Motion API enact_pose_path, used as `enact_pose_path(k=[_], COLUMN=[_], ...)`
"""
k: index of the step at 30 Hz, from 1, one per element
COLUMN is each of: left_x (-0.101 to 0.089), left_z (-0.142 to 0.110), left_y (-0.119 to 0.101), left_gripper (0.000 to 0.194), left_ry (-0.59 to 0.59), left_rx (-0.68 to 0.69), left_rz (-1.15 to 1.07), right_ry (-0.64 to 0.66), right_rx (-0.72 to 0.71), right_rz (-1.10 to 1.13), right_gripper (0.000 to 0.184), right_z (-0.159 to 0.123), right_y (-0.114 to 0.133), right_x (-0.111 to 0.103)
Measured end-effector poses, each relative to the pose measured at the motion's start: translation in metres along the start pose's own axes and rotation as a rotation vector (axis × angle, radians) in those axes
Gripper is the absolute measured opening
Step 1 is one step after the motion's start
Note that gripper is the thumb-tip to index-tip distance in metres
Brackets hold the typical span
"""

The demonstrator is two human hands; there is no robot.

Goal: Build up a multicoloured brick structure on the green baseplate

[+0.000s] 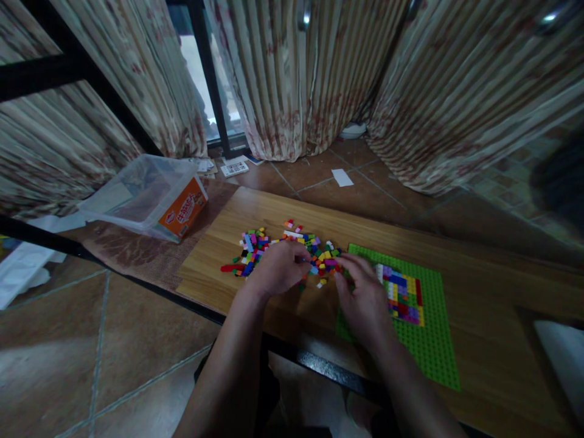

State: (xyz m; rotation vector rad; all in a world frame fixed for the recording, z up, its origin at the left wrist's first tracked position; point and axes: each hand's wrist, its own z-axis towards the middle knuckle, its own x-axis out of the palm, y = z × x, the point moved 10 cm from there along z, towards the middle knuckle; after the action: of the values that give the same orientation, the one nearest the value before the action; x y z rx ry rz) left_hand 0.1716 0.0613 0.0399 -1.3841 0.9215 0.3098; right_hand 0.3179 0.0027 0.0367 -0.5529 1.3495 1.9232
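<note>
Together at frame centre: left hand (276,267) curled, fingers down on scattered small multicoloured plastic bricks (283,249); right hand (362,295) half-closed, grip unclear. Light, stiff, slippery pieces, probably best pinched by the sides. Pile stretched left-right. Right of it, green studded baseplate (433,340), long axis toward the lower right.

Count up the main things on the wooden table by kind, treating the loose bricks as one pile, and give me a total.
Green baseplate: 1
Pile of loose bricks: 1
Patch of bricks built on the baseplate: 1
Clear plastic box: 1
Hands, left and right: 2
Total: 6
</note>
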Motion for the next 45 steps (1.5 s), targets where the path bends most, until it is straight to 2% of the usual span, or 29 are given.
enact_pose_path(k=[3,6,12,16,19,24,26,29,35,38,41,45], left_x=[0.0,-0.001,0.003,0.001,-0.011,-0.051,-0.059,-0.054,-0.035,-0.042,-0.058,-0.059], left_z=[-0.001,-0.001,-0.003,-0.003,-0.002,-0.007,-0.008,-0.003,0.008,0.003,-0.011,-0.023], left_y=[0.001,0.003,0.006,0.005,0.011,0.048,0.055,0.055,0.038,0.044,0.051,0.056], left_gripper=[0.018,0.019,0.021,0.019,0.022,0.033,0.036,0.04,0.047,0.045,0.032,0.021], left_ry=[0.002,0.009,0.036,0.02,-0.053,-0.295,-0.321,-0.281,-0.184,-0.161,-0.159,-0.073], left_rx=[-0.003,-0.008,-0.012,-0.009,-0.033,-0.281,-0.312,-0.27,-0.106,-0.171,-0.255,-0.308], left_rz=[0.021,0.025,0.03,0.006,-0.03,0.07,0.144,0.202,0.22,0.203,0.222,0.286], right_ry=[0.039,0.052,0.085,0.073,0.051,0.017,0.019,0.028,0.028,0.024,0.019,0.031], right_rx=[-0.042,-0.047,-0.028,-0.024,-0.029,-0.048,-0.053,-0.059,-0.082,-0.084,-0.099,-0.107], right_rz=[-0.133,-0.171,-0.04,0.053,0.077,0.088,0.087,0.092,0.096,0.103,0.12,0.135], right_gripper=[0.032,0.034,0.022,0.021,0.021,0.021,0.022,0.022,0.022,0.021,0.02,0.02], right_z=[0.0,0.0,-0.003,-0.006,-0.007,-0.008,-0.009,-0.009,-0.008,-0.008,-0.008,-0.009], right_y=[0.001,0.002,0.005,0.007,0.008,0.012,0.013,0.012,0.013,0.014,0.016,0.016], right_x=[0.013,0.018,0.018,0.014,0.009,-0.001,-0.002,-0.003,-0.006,-0.007,-0.009,-0.007])
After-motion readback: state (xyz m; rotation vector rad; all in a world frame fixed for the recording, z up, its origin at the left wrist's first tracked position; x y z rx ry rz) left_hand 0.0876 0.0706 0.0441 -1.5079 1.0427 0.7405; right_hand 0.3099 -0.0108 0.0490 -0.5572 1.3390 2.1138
